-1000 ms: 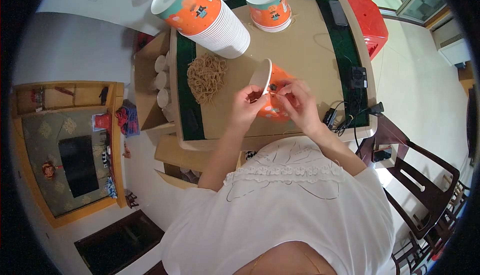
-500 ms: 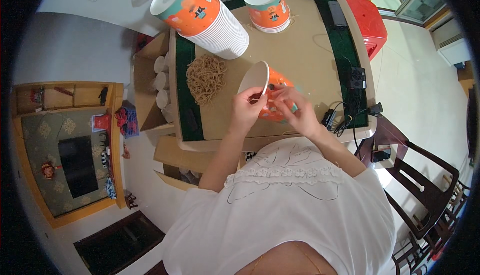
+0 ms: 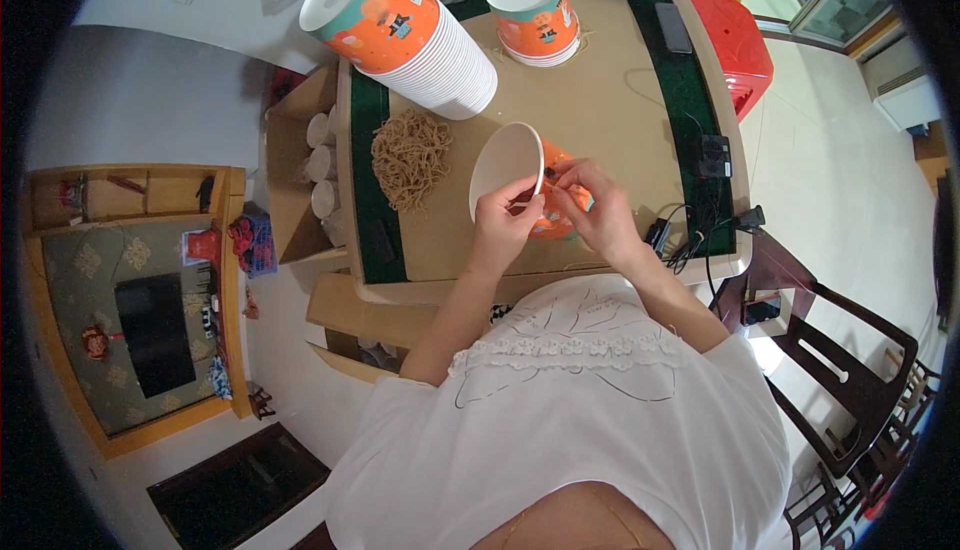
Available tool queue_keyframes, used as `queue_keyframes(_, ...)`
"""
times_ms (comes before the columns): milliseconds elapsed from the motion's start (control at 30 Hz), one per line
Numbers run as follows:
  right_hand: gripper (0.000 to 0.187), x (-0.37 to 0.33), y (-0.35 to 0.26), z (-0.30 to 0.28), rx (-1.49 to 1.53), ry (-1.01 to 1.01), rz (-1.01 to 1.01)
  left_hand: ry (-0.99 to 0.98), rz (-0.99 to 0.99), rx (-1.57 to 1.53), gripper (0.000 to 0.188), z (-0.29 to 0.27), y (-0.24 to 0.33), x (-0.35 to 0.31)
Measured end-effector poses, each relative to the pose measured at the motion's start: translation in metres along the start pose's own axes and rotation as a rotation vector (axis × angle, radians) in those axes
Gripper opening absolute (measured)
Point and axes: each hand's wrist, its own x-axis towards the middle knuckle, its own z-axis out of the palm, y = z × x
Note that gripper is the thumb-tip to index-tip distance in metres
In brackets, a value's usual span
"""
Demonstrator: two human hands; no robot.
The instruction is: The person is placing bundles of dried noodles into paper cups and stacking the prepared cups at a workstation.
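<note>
An orange paper bucket (image 3: 503, 162) lies tilted on its side in front of me, its white mouth facing left. At the near part of its rim, my left hand (image 3: 503, 225) is closed in a pinch, with a thin pale strand by the fingertips. My right hand (image 3: 600, 212) is closed against the bucket's printed outer side, fingertips bunched near the rim. What the right fingers grip is too small to make out. A heap of tan string (image 3: 411, 160) lies left of the bucket.
Beyond the string leans a tall stack of nested paper buckets (image 3: 400, 35). A shorter upside-down stack (image 3: 533, 15) stands at the back. A phone (image 3: 673, 28), a black adapter (image 3: 714, 156) and cables line the right edge. An open carton (image 3: 300, 190) adjoins the table's left side.
The bucket has turned so that more of its white inside shows, and its mouth has shifted slightly left. Both hands have moved a little and stay at the rim and side.
</note>
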Motion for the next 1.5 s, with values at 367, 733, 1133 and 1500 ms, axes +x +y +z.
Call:
queue_keyframes(367, 0.012, 0.004, 0.005, -0.005, -0.032, -0.037, -0.044, 0.010, 0.054, 0.026, 0.025, 0.004, 0.000, 0.000)
queue_keyframes(733, 0.012, 0.007, 0.022, -0.004, -0.074, -0.086, 0.091, -0.016, 0.047, 0.121, 0.020, 0.008, -0.037, 0.018)
queue_keyframes(1133, 0.013, -0.003, 0.030, -0.009, -0.206, -0.124, 0.323, -0.021, -0.036, 0.119, 0.007, 0.028, -0.062, 0.051)
queue_keyframes(1500, 0.017, -0.002, 0.003, -0.008, -0.472, -0.498, -0.047, -0.277, -0.675, -0.571, 0.015, 0.019, -0.079, 0.068)
